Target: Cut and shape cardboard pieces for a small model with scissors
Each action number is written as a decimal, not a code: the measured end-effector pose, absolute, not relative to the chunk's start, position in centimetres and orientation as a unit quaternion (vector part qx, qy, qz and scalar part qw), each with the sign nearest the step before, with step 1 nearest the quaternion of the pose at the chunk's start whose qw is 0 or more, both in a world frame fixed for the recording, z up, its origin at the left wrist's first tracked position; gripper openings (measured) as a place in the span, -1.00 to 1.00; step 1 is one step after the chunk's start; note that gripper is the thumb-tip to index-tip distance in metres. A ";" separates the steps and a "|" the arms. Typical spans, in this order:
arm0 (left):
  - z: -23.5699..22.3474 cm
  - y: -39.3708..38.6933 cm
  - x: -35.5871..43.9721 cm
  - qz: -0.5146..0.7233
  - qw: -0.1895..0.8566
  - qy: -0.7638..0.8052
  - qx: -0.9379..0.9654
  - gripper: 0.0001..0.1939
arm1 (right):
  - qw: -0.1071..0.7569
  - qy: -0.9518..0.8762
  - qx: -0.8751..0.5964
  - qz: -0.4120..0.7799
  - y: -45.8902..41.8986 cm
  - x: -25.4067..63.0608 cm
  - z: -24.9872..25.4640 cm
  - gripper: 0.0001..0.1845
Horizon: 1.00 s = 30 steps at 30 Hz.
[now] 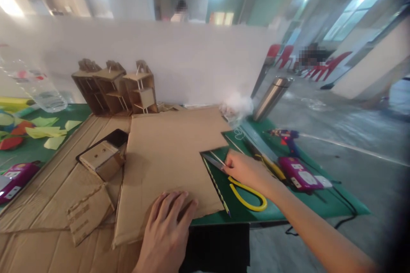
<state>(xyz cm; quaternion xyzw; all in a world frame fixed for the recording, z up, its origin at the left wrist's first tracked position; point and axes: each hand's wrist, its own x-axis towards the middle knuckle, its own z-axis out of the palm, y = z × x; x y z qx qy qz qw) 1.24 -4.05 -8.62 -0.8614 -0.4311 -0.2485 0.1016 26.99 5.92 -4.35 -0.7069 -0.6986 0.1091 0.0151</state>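
Head view: my right hand [245,171], fingers curled nearly closed, touches the scissors [214,162], blades pointing forward-left; whether gripped, I cannot tell.

"What is covered by the right hand [240,166]?"
"Part of the yellow-handled scissors [255,209]; how they are gripped cannot be told."
"And on the left?"
"The dark flat object [118,137] is partly hidden by the small cardboard box [101,158]. The purple case [19,179] is cut off by the left edge."
"The background?"
"Two people are blurred, one [182,6] mostly hidden behind the pale partition [198,59]."
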 end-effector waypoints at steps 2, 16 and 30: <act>-8.9 -4.0 1.4 -0.267 0.113 -0.434 -0.853 -0.50 | 0.011 -0.710 -0.695 0.113 6.2 27.0 -4.7 -0.87; -1.6 -3.7 0.7 -0.301 0.238 -0.326 -0.864 -0.51 | 0.105 -0.660 -0.713 0.211 9.5 28.2 -4.7 -0.92; 2.4 -5.2 0.2 -0.307 0.246 -0.252 -0.884 -0.58 | 0.490 -0.363 -0.394 0.688 6.6 24.7 0.5 -0.61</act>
